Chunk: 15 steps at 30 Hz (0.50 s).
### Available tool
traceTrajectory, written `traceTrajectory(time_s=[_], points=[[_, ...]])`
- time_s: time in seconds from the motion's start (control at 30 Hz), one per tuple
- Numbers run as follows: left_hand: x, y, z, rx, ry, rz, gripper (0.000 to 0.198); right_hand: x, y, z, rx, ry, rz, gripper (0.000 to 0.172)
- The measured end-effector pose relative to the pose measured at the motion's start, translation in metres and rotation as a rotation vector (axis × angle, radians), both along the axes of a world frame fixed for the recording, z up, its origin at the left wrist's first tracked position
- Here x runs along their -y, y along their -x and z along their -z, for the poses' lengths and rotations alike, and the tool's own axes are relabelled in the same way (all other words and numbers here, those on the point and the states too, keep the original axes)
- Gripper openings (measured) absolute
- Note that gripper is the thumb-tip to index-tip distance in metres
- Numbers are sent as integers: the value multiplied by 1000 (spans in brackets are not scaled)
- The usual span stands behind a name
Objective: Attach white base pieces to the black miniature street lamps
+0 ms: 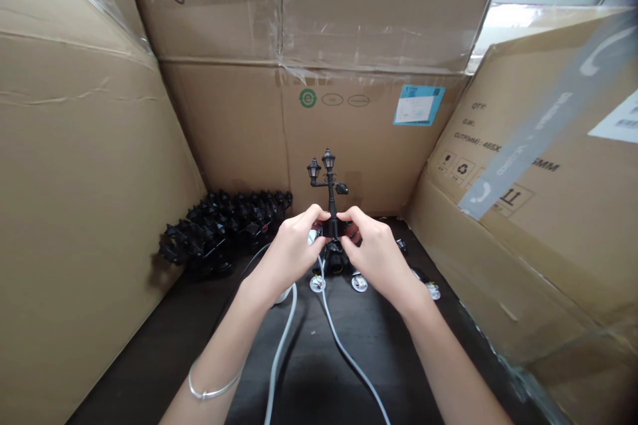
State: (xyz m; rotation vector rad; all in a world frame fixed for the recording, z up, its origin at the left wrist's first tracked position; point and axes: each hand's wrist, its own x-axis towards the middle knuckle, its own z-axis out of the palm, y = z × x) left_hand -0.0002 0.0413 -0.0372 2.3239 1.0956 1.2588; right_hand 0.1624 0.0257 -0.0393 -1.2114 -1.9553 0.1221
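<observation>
Between my two hands stands a small black model street lamp (331, 196), upright, with lantern heads at its top. My left hand (298, 239) pinches the lower part of it from the left, thumb and index finger closed on the base. From the right, my right hand (371, 242) grips the same base with its thumb and index finger. My fingers partly hide the base. Just below it, a round white disc with small wires (318, 283) and a second white disc (359, 283) lie on the dark table (343, 339).
A pile of black lamp pieces (224, 226) lies at the back left. White cables (282, 358) run toward me across the table. Another white disc (433, 290) is at the right. Cardboard boxes wall in the left (74, 179), back (239, 119) and right (523, 246).
</observation>
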Motion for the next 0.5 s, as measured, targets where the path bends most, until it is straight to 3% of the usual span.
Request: traceTrajectory(time_s=[0.17, 0.27, 0.33, 0.4, 0.5], points=[[-1, 4, 0, 109, 209, 107, 30, -2, 1, 3, -26, 13, -66, 27], [0, 3, -4, 380, 426, 239, 37, -3, 2, 3, -65, -43, -101, 32], [-1, 0, -6, 623, 537, 256, 34, -3, 3, 2, -84, -89, -122, 34], [-2, -5, -6, 796, 590, 242, 31, -2, 4, 2, -101, -119, -137, 33], [-3, -10, -5, 858, 579, 264, 32, 1, 9, 1, -115, -129, -173, 33]])
